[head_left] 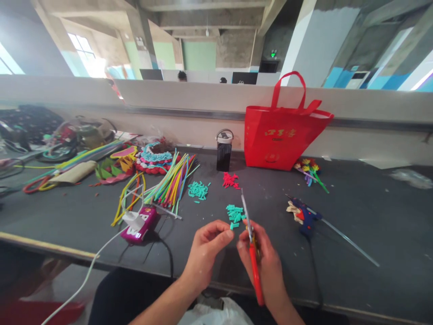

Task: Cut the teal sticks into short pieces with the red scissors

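My left hand (207,253) is closed, thumb against fingertips, in a pinch on a small teal piece (232,226). In my right hand (269,259) I hold a pair of scissors (256,275) with a red handle, the metal blades pointing up and away from me. Just beyond my fingertips lies a small pile of cut teal pieces (234,212). A second teal pile (198,190) sits farther left, and a pile of red pieces (230,180) is behind. The inner fingers of my right hand are partly hidden by the scissors.
Left of the piles are a bundle of coloured sticks (174,180) and a purple power strip (141,225) with a white plug. At the back stand a dark bottle (223,153) and a red bag (270,135). A glue gun (306,219) lies at right, its clear stick pointing rightward.
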The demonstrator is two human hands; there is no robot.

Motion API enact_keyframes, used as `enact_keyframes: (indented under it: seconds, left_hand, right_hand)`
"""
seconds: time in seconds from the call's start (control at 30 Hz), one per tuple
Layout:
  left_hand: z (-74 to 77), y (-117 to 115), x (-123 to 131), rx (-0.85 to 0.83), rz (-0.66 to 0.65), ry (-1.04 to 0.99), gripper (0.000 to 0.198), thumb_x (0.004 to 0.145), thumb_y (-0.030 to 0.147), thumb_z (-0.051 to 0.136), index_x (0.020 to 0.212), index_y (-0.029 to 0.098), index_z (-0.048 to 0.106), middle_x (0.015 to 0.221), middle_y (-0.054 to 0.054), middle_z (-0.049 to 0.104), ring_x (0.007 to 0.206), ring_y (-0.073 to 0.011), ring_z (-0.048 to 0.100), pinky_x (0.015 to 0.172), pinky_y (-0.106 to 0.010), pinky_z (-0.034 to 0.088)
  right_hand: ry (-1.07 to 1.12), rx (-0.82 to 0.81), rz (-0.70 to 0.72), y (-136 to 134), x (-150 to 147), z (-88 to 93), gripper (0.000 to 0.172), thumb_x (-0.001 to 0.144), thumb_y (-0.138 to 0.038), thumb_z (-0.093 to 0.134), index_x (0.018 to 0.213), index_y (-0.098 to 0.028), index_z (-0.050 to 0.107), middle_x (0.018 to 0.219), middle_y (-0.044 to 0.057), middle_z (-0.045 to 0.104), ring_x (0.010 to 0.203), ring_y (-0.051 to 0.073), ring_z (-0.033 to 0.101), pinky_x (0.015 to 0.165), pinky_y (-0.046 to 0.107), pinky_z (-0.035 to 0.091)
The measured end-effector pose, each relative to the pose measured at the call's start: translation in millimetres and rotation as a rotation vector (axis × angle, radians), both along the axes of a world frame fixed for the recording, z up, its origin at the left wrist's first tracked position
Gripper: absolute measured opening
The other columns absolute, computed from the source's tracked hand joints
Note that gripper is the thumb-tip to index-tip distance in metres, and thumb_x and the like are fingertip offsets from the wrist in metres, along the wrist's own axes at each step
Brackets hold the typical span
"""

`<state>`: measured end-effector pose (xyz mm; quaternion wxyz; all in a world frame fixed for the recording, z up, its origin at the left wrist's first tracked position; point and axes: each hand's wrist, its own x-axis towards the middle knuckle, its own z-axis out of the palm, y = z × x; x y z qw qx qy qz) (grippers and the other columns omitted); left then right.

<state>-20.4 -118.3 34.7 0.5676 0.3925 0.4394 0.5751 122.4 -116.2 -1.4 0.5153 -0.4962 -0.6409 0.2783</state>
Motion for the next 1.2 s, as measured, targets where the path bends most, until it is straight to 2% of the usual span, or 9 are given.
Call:
enact_keyframes:
  seconds: [0.07, 0.13, 0.3, 0.47, 0.67, 1.2]
  left_hand:
    - [3.6, -3, 0, -0.008, 0.016, -0.113, 0.009, 0.077, 0.025, 0.073, 0.074, 0.017, 0.069, 0.080, -0.001, 0.061, 0.078, -0.0142, 0.052, 0.076, -0.025, 0.039]
    - [5.8, -5, 0, 0.004, 0.012, -0.155, 0.009, 0.078, 0.024, 0.072, 0.074, 0.017, 0.069, 0.080, -0.001, 0.062, 0.079, -0.0143, 0.053, 0.077, -0.025, 0.040]
    - [5.5, -7, 1, 0.044, -0.006, -0.150, 0.009, 0.080, 0.023, 0.071, 0.073, 0.017, 0.068, 0.080, -0.001, 0.062, 0.079, -0.0144, 0.054, 0.077, -0.026, 0.040]
    - [5.0, -4, -3, 0.080, -0.036, -0.065, 0.014, 0.080, 0.025, 0.071, 0.070, 0.015, 0.068, 0.077, -0.002, 0.062, 0.076, -0.0146, 0.053, 0.076, -0.027, 0.039]
    - [2.4, -3, -1, 0.051, -0.040, -0.080, 0.015, 0.080, 0.026, 0.072, 0.070, 0.015, 0.068, 0.077, -0.002, 0.062, 0.076, -0.0143, 0.052, 0.075, -0.026, 0.039]
    - [-1.0, -4, 2, 0.047, -0.032, -0.067, 0.015, 0.080, 0.026, 0.071, 0.070, 0.015, 0.068, 0.078, -0.003, 0.060, 0.077, -0.0151, 0.052, 0.075, -0.027, 0.039]
  right_hand:
    - [-0.117, 0.108, -0.022, -7, 0, -9.7, 0.042, 0.083, -0.024, 0.060, 0.124, -0.022, 0.052, 0.104, 0.006, 0.067, 0.087, 0.019, 0.068, 0.074, 0.029, 0.057]
    - [-0.191, 0.178, -0.006, -12, -1, -16.1, 0.045, 0.081, -0.020, 0.058, 0.125, -0.022, 0.051, 0.108, 0.007, 0.066, 0.093, 0.020, 0.067, 0.077, 0.031, 0.057]
    - [-0.268, 0.240, 0.016, -15, -2, -18.7, 0.045, 0.082, -0.016, 0.056, 0.126, -0.021, 0.049, 0.095, 0.005, 0.066, 0.083, 0.019, 0.065, 0.070, 0.030, 0.057]
    - [-0.303, 0.256, 0.019, -13, 0, -22.2, 0.042, 0.084, -0.018, 0.056, 0.126, -0.019, 0.049, 0.095, 0.005, 0.066, 0.085, 0.019, 0.066, 0.074, 0.030, 0.057]
    - [-0.317, 0.303, -0.047, -14, -1, -25.7, 0.036, 0.085, -0.021, 0.056, 0.121, -0.017, 0.054, 0.100, 0.009, 0.069, 0.088, 0.019, 0.069, 0.073, 0.028, 0.058]
    - [-0.284, 0.354, -0.104, -16, -4, -27.7, 0.030, 0.086, -0.019, 0.055, 0.115, -0.014, 0.059, 0.089, 0.007, 0.073, 0.075, 0.016, 0.072, 0.067, 0.022, 0.057]
